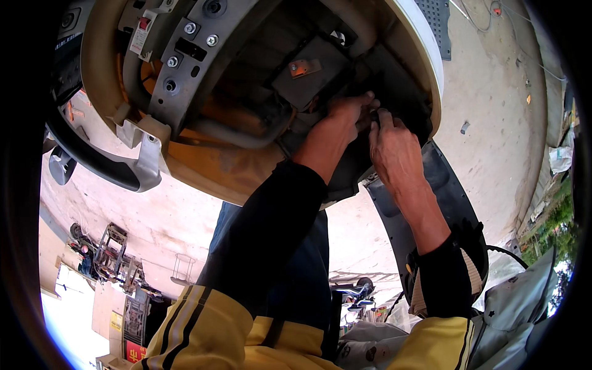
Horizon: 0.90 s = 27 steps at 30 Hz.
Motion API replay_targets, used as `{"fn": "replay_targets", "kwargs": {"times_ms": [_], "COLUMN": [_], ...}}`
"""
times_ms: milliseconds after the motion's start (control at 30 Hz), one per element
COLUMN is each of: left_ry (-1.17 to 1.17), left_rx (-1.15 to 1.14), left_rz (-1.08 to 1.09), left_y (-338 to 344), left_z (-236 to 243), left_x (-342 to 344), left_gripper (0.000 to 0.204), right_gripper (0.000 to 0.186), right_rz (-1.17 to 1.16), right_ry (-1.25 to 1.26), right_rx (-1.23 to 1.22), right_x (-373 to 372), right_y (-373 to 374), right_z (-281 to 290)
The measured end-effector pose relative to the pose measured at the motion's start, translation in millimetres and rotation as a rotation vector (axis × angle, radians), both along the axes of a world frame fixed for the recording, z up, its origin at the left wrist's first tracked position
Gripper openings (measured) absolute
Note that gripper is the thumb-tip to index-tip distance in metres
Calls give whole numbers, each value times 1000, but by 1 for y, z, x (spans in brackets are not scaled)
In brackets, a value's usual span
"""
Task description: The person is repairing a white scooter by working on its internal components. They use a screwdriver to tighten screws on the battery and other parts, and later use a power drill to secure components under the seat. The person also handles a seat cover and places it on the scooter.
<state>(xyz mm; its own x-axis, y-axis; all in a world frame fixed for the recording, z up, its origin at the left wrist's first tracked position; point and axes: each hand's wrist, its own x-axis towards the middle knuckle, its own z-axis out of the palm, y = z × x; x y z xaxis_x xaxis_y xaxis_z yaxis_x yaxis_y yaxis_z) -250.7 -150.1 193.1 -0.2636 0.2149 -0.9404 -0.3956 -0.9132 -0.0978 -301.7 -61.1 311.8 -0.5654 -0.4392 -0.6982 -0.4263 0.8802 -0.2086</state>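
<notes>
Both hands are inside the dark hollow of a vehicle body that looks like a scooter's, with a cream-coloured inner shell (222, 172). My left hand (345, 114) reaches in from the lower left, its fingers bent together. Close beside it on the right, my right hand (394, 142) has its fingertips pinched toward those of the left. What lies between the fingers is too dark and small to make out. A dark box (311, 71) with an orange-brown metal tab (305, 68) on top sits just beyond the left hand.
A grey metal frame plate (179, 68) with bolts crosses the hollow at left. A black grab handle (92, 151) juts out lower left. Right of my right arm is a dark curved panel (453, 191). Light concrete floor (487, 92) surrounds the body, with a distant metal-framed machine (114, 253).
</notes>
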Motion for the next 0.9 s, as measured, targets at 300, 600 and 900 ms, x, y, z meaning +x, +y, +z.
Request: {"fn": "replay_targets", "kwargs": {"times_ms": [300, 600, 900], "left_ry": [10, 84, 109], "left_rx": [-28, 59, 47], "left_rz": [43, 56, 74], "left_y": [4, 2, 6], "left_z": [-20, -33, -18], "left_x": [4, 13, 7], "left_gripper": [15, 22, 23], "right_gripper": [46, 32, 38], "right_rz": [517, 289, -25], "right_ry": [280, 221, 32], "right_rx": [-72, -220, -99], "right_x": [5, 3, 5], "right_y": [-2, -17, -27], "right_z": [5, 8, 19]}}
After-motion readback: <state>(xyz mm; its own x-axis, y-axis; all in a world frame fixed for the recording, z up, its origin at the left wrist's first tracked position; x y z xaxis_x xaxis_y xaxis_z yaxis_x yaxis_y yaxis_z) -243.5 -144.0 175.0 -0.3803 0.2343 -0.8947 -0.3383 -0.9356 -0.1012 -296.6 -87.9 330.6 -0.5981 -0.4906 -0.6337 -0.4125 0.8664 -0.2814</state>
